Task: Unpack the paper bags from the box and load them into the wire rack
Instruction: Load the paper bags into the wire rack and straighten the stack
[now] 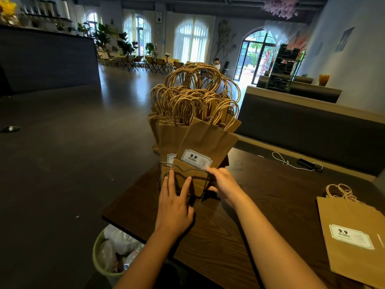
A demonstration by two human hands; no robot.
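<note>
Brown paper bags [200, 140] fill wire rack [183, 171], between left hand [174, 202] and right hand [224, 183].

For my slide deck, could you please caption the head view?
Both hands, left hand and right hand, steady the wire rack packed with upright paper bags.

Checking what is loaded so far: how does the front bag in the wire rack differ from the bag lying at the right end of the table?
The front bag stands upright in the wire rack, tilted; the bag at the right lies flat on the table. The front bag is packed against many others; the flat one lies apart from the rack. The left hand presses fingers on the front bag's base; no hand touches the flat one. Both are brown paper with a white 9.9 label and twisted handles.
</note>
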